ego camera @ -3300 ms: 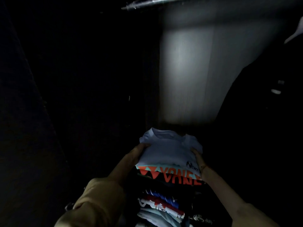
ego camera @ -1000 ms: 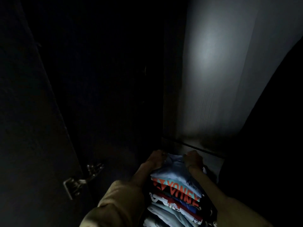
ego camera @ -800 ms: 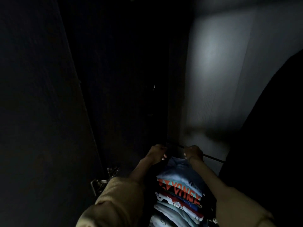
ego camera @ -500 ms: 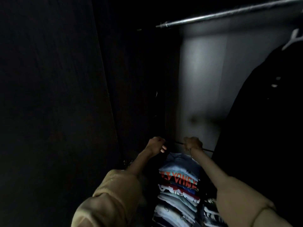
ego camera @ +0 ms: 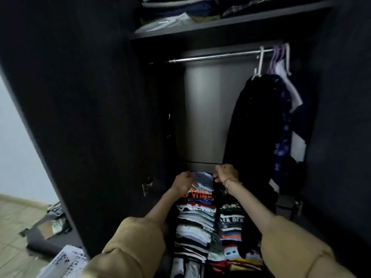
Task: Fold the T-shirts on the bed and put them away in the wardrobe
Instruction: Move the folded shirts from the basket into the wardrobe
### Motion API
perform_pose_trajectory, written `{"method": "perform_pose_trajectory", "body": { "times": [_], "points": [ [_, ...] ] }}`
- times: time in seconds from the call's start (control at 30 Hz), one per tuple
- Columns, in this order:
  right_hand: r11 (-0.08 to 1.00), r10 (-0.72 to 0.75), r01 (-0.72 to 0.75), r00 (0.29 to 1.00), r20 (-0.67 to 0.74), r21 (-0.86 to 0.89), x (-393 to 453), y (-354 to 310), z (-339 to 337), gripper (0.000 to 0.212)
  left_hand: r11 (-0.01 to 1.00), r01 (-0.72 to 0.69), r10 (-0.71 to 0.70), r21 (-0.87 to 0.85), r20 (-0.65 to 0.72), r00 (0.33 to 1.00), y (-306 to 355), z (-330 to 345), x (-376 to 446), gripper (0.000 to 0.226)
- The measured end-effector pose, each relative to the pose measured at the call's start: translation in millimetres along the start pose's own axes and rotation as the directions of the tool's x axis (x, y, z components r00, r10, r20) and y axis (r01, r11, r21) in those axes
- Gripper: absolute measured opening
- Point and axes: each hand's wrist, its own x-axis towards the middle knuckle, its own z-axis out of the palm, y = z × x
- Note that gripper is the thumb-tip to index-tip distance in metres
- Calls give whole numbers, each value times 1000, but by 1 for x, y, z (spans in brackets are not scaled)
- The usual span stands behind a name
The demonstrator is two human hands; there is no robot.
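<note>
Stack of folded T-shirts (ego camera: 195,215) sits low in the open wardrobe (ego camera: 100,97), pale blue one on top, orange block lettering just under it, too cut off to read. Your left hand (ego camera: 183,182) and right hand (ego camera: 226,174) both have fingers curled, pinching that top shirt's far edge.

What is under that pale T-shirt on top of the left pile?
Under the pale T-shirt lies a shirt with orange lettering, then many more folded shirts in the left pile. Only their front edges show; the rest is covered.
</note>
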Motion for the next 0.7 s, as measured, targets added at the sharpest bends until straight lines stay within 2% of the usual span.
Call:
{"method": "perform_pose_trajectory", "body": {
  "times": [0.13,0.23,0.37,0.47,0.6,0.7],
  "points": [
    [998,-55,56,997,-55,20,-53,3,-44,29,997,-27,27,-69,-9,1000,22,23,-52,27],
    [994,-104,101,990,-100,-32,-98,5,-81,14,987,-5,12,-160,42,999,32,50,-88,23],
    [992,-123,124,980,-160,-3,-140,6,-121,9,985,-2,22,-171,113,993,46,87,-120,18],
    [983,-182,180,956,-231,-31,-169,2,-154,8,986,-65,89,-152,160,983,70,112,-136,18],
    [937,-347,307,857,-381,-164,-204,-5,-204,7,961,-218,249,-173,188,950,113,146,-154,18],
    [868,-494,378,724,-481,-322,-225,-12,-238,11,921,-360,386,-149,213,898,150,162,-180,20]
  ]
}}
